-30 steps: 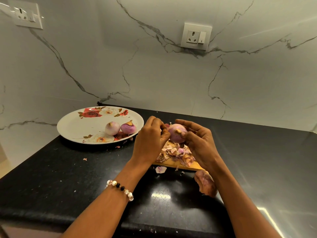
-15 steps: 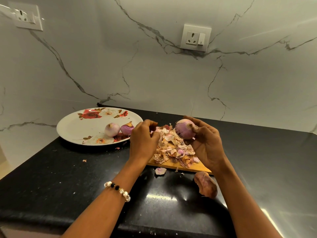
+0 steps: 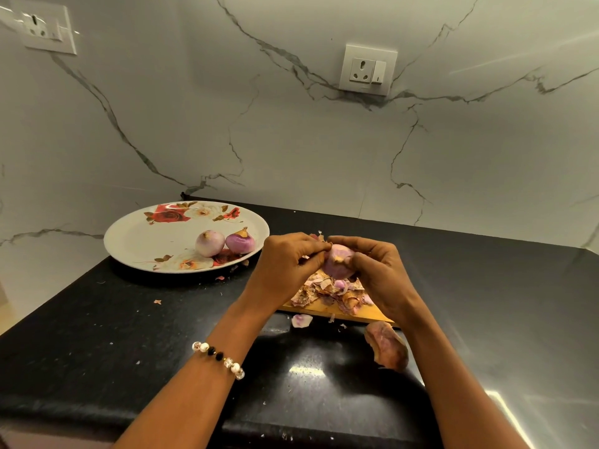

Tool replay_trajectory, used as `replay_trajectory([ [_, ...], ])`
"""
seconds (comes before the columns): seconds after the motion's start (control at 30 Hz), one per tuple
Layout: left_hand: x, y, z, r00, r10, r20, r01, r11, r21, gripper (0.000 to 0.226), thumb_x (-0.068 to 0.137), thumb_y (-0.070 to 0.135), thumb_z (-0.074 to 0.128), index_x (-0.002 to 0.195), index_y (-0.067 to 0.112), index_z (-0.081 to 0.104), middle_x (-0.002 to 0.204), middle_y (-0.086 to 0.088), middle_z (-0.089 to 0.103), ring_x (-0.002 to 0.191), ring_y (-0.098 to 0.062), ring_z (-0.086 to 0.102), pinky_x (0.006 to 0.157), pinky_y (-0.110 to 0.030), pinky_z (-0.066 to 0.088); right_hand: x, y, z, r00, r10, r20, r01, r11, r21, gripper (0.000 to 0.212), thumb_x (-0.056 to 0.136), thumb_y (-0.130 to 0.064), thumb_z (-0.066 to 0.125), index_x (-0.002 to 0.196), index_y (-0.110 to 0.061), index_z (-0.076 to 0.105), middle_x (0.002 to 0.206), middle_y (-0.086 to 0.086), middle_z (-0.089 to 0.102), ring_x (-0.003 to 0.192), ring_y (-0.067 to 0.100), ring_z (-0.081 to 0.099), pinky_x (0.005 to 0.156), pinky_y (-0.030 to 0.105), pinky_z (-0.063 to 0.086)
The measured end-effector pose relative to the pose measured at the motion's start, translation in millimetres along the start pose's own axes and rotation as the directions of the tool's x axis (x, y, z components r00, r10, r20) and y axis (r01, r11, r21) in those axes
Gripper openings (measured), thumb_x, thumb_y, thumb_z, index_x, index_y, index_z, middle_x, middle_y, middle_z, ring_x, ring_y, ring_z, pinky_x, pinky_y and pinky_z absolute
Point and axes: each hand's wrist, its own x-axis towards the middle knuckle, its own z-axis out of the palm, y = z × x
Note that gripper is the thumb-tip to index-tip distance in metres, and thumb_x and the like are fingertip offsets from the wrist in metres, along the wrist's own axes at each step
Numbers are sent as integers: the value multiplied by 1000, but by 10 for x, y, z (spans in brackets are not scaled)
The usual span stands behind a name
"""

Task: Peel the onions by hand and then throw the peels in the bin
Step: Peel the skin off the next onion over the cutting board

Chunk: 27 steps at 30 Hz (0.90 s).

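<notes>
Both hands, left hand (image 3: 285, 264) and right hand (image 3: 376, 270), grip the onion (image 3: 337, 262) at frame centre; its skin looks thin, brittle, best pinched at an edge.

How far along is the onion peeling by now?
Done: two peeled onions sit on the floral plate. In hand: the left hand and right hand both work a third onion. Left: the peel pile on the wooden board still needs binning; no bin shows.

Cutting board (image 3: 359, 315) mostly under peels (image 3: 327, 288) and hands — left-edge socket (image 3: 42, 27) cropped.
</notes>
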Motion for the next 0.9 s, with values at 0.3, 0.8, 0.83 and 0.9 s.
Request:
replay_trajectory([
  [0.3,-4,-8,-4,998,30,53,-32,999,44,21,79,7,70,99,4,74,90,-9,74,80,-16,70,74,-8,49,1,8,3,999,32,-9,-33,999,-25,29,79,-15,54,96,-23,77,103,11,73,101,38,65,92,63,46],
  [0.8,-15,-32,-18,998,-6,64,8,1000,-25,24,76,8,75,100,5,74,92,-7,74,81,-12,68,75,-13,52,26,59,-51,998,54,14,-54,998,-43,32,80,-15,50,99,-15,75,107,12,72,101,36,66,89,58,51],
  [0.83,-17,-32,-18,998,-7,63,9,1000,-28,24,76,8,75,100,6,74,91,-7,74,81,-12,68,74,-14,53,23,61,-51,999,53,12,-52,998,-43,32,80,-15,50,98,-17,76,107,12,72,100,37,66,90,61,49],
  [0.9,-19,-33,-13,998,-8,62,10,1000,-27,23,77,8,76,100,7,74,91,-6,74,81,-11,68,72,-14,53,21,62,-50,999,51,7,-50,998,-43,32,79,-14,50,96,-18,77,106,13,72,100,41,64,90,65,46],
])
